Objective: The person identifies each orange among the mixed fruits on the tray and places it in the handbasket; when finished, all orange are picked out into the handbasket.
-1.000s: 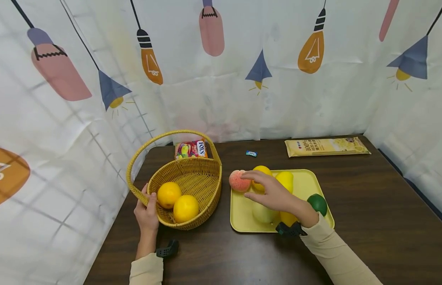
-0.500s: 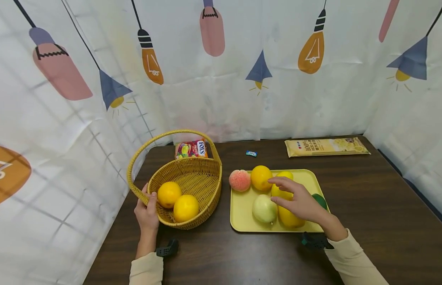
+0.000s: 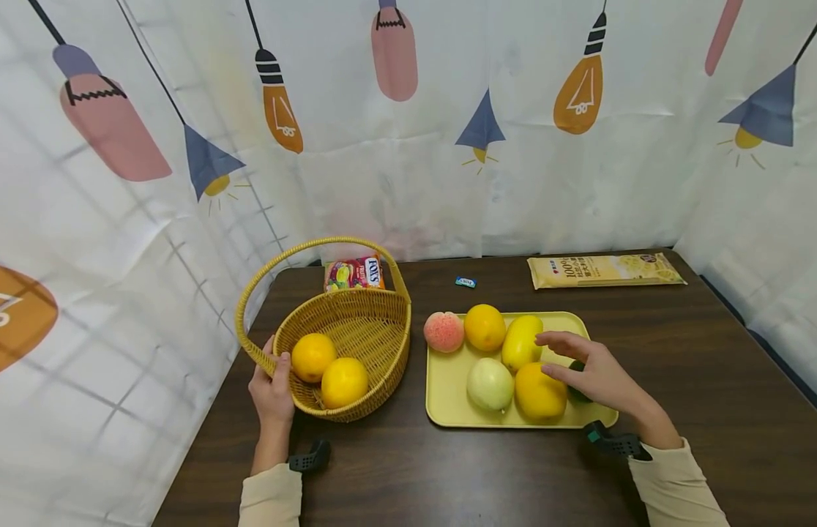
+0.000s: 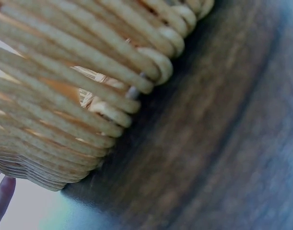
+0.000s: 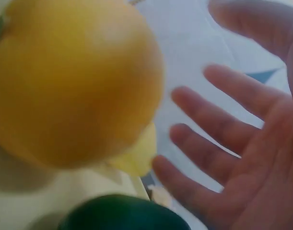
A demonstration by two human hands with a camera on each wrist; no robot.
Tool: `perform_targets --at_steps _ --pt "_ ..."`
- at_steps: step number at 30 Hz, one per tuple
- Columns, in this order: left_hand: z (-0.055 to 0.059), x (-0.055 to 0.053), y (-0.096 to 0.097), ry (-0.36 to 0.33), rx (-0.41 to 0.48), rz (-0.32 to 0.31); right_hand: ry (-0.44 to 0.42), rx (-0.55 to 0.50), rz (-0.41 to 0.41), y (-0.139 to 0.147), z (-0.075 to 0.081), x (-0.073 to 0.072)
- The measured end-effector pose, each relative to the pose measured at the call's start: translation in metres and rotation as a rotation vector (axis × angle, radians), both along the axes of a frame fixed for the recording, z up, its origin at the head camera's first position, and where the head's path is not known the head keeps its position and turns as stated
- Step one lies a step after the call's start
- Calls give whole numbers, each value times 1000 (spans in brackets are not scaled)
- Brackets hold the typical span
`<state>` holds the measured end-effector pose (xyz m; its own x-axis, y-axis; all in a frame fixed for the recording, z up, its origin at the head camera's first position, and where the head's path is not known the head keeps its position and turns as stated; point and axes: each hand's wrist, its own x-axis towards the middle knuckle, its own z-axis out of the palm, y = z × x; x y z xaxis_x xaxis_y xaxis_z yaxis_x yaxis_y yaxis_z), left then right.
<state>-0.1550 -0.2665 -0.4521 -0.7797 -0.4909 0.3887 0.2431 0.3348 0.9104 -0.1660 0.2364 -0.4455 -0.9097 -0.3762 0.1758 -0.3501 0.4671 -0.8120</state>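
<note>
Taking 12 o'clock as the far edge of the table (image 3: 395, 476), I have the left hand (image 3: 273, 391) gripping the basket (image 3: 377, 329) at its 8 o'clock, thumb at the rim. Inside the basket, one orange (image 3: 313, 357) lies at 9 o'clock, a second orange (image 3: 345, 382) at 6.

My right hand (image 3: 596, 373) is over the tray (image 3: 446, 402) at its 3 o'clock, fingers spread and holding nothing; the right wrist view shows them just beside the big yellow fruit (image 3: 539, 391), apart from it. A green fruit (image 5: 124, 213) is partly hidden by that hand.

Around the tray I see the peach (image 3: 444, 332) at 10, another orange (image 3: 485, 327) at 11, an oblong yellow fruit (image 3: 522, 344) near 12 and a pale green fruit (image 3: 490, 385) at 8. A candy bag (image 3: 353, 273) sits beyond the basket at its 12, a long pack (image 3: 606, 270) beyond the tray at 1.
</note>
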Motion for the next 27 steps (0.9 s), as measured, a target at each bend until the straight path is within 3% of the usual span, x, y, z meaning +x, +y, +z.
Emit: perform_targets --at_steps 11,27 --pt "-1 -2 -3 -1 12 -18 0 182 129 6 -4 4" --pt "2 1 0 -11 -13 9 28 239 222 5 -4 4"
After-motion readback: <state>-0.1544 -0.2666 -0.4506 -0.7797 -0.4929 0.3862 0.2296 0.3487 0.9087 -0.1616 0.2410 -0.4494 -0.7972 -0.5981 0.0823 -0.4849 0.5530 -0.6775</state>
